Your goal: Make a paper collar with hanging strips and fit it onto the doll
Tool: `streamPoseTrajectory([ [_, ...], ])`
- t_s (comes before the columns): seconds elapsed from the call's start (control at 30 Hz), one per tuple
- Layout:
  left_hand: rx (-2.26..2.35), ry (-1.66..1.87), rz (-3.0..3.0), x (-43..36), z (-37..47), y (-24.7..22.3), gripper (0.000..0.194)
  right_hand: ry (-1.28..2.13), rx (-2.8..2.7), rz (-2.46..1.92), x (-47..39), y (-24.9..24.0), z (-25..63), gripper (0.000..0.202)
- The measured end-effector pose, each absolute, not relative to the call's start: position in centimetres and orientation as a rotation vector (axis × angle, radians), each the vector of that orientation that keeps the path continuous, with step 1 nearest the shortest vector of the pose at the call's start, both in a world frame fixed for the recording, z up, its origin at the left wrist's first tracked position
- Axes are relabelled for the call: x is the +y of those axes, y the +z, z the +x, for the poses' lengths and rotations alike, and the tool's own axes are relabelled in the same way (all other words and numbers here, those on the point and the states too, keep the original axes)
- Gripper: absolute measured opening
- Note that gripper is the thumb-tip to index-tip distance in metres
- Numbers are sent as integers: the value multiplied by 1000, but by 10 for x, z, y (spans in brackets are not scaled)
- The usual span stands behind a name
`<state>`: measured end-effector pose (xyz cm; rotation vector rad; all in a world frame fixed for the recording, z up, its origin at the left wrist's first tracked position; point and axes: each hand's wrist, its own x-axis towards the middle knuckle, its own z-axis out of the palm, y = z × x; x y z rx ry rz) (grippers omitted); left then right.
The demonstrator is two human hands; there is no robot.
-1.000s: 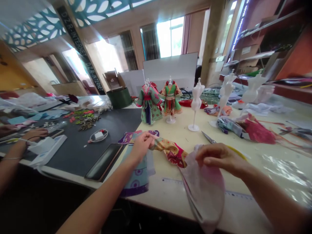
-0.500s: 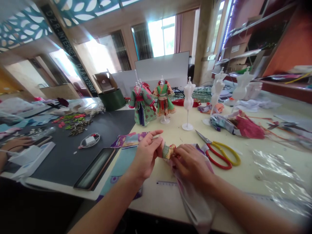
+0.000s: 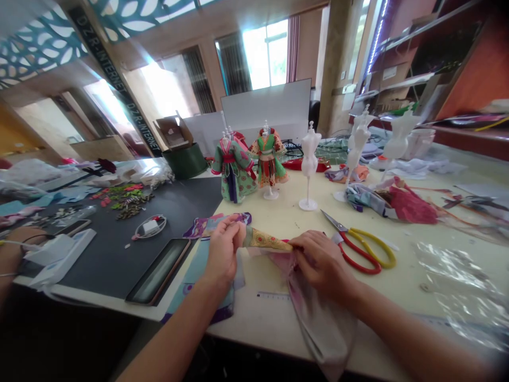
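Between my hands stretches a gold patterned fabric strip point(image 3: 268, 241) with red dots and a greenish end. My left hand point(image 3: 225, 246) is closed in a pinch on its left end. At the other end, the fingers of my right hand point(image 3: 318, 260) are closed on the strip. From the right hand a pale pink-grey cloth point(image 3: 318, 313) hangs down over the table's front edge. Light blue and purple fabric point(image 3: 201, 270) lies flat under my left wrist. Scissors point(image 3: 358, 244) with red and yellow handles lie right of my right hand.
Two mini dress forms wear a green robe point(image 3: 234, 172) and a green-orange outfit point(image 3: 270, 154). A bare white dress form point(image 3: 309, 164) stands beside them. A phone point(image 3: 158, 270) and power strip point(image 3: 59, 262) lie left. Clear plastic point(image 3: 457, 281) lies right. Another person's arm point(image 3: 16, 244) shows far left.
My left hand has moved left and slightly down, away from the right hand. The gold strip, bunched before, is now drawn out lengthwise between them.
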<state>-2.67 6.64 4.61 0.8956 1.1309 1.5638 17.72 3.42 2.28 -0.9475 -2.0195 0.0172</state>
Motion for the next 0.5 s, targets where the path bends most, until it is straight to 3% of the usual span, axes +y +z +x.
streamPoseTrajectory([
  [0.1, 1213, 1577, 1129, 58, -28, 47, 35, 115, -1962, -970, 34, 21, 176, 13],
  [0.2, 1173, 1309, 1749, 46, -20, 50, 47, 199, -1991, -910, 32, 22, 175, 13],
  [0.27, 1098, 1045, 1959, 44, -14, 51, 25, 255, -1977, -888, 30, 25, 177, 12],
  [0.33, 1123, 993, 1881, 50, -10, 52, 4, 302, -1908, -898, 29, 29, 180, 14],
  [0.5, 1231, 1266, 1561, 68, -15, 65, 8, 295, -1947, -985, 31, 38, 190, 18],
])
